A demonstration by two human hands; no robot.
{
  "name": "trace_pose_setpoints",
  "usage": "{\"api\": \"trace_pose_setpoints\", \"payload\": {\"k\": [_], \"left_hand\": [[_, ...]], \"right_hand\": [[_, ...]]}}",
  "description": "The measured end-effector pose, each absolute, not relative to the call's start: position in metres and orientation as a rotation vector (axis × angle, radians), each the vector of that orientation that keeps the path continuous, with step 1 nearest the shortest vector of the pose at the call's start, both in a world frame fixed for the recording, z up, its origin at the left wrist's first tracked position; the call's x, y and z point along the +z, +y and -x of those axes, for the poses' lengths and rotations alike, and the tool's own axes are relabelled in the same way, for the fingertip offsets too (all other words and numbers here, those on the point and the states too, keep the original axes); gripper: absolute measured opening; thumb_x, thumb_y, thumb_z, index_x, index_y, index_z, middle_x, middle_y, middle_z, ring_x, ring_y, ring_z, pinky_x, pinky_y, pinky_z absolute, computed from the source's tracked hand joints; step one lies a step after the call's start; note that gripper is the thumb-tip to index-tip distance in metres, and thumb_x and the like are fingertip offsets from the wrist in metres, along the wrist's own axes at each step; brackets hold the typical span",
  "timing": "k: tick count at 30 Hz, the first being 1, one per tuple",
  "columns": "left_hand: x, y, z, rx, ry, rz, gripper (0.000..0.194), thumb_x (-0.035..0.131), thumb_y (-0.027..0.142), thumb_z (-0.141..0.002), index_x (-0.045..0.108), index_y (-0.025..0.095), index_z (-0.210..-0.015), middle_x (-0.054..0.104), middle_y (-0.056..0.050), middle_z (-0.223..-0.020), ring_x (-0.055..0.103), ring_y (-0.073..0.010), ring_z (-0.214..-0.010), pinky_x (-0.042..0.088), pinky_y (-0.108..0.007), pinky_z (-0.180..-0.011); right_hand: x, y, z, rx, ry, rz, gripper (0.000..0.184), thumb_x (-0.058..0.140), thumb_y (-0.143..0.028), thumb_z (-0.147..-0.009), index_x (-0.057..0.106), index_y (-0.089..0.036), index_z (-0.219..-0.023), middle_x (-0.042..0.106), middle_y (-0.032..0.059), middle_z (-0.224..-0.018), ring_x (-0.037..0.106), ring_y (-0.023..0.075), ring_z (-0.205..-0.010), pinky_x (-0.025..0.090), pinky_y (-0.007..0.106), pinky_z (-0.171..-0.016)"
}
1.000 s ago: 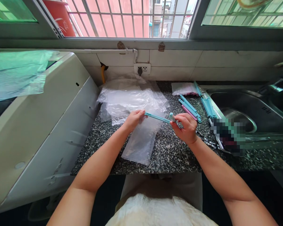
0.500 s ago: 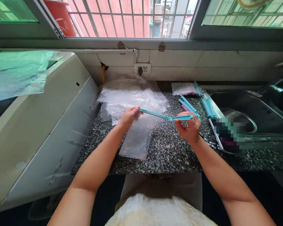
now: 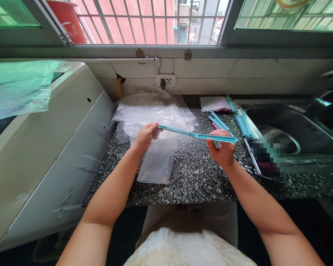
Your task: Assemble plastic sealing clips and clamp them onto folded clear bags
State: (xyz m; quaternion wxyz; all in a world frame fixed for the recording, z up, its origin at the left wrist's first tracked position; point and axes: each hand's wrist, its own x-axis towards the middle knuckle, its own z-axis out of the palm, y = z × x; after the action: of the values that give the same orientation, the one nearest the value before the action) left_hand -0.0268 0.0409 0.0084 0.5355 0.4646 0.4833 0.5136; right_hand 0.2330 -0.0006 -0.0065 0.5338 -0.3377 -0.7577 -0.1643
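Observation:
A long, light-blue plastic bag clip (image 3: 180, 131) is stretched between my hands above the counter, unfolded at its hinge to almost a straight line. Its left tip is pinched by my left hand (image 3: 146, 137). My right hand (image 3: 223, 152) grips the other arm between thumb and fingers, and that arm's end sticks out past the fingers. Below and left of the clip lies a clear flat plastic bag (image 3: 156, 164). More clear bags (image 3: 152, 111) are heaped behind it. Beyond my right hand rest several more blue clips (image 3: 219, 122), with a bit of pink among them.
A packed clear pouch (image 3: 214, 103) lies near the wall, and more blue clips (image 3: 243, 126) rest at the edge of the sink (image 3: 308, 111). A blurred-out dark object (image 3: 269, 160) sits right of my right hand. To the left stands a large white appliance (image 3: 72, 136).
The clip has opened from a bent angle to nearly straight. Its right arm now reaches farther right, and my left hand has shifted slightly left.

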Motion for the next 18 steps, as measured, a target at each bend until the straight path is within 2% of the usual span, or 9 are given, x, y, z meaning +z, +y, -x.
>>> {"api": "trace_pose_setpoints", "payload": {"k": [8, 14, 18], "left_hand": [[0.0139, 0.0412, 0.0275, 1.258, 1.199, -0.993, 0.027, 0.059, 0.027, -0.072, 0.056, 0.011, -0.051, 0.045, 0.002, -0.039, 0.034, -0.0048, -0.034, 0.024, -0.018, -0.036], [0.0144, 0.042, 0.0281, 1.27, 1.195, -0.99, 0.026, 0.057, 0.024, -0.074, 0.055, 0.012, -0.051, 0.045, 0.002, -0.039, 0.033, -0.0047, -0.033, 0.024, -0.017, -0.036], [0.0143, 0.0426, 0.0292, 1.279, 1.199, -0.957, 0.026, 0.054, 0.021, -0.075, 0.056, 0.011, -0.05, 0.047, 0.001, -0.04, 0.035, -0.0044, -0.034, 0.025, -0.016, -0.036]], "right_hand": [[-0.007, -0.0004, -0.2334, -0.329, -1.776, 0.815, 0.006, 0.054, -0.023, -0.082, 0.053, -0.022, -0.087, 0.063, 0.0033, -0.076, 0.063, 0.0184, -0.072, 0.052, 0.033, -0.064], [-0.0105, 0.0012, -0.2352, -0.261, -1.724, 0.847, 0.005, 0.054, -0.024, -0.081, 0.054, -0.022, -0.086, 0.062, 0.0026, -0.075, 0.056, 0.0146, -0.061, 0.049, 0.031, -0.059], [-0.0118, 0.0016, -0.2356, -0.181, -1.692, 0.848, 0.004, 0.053, -0.023, -0.081, 0.055, -0.022, -0.085, 0.06, 0.0021, -0.076, 0.053, 0.0137, -0.06, 0.048, 0.03, -0.059]]}}
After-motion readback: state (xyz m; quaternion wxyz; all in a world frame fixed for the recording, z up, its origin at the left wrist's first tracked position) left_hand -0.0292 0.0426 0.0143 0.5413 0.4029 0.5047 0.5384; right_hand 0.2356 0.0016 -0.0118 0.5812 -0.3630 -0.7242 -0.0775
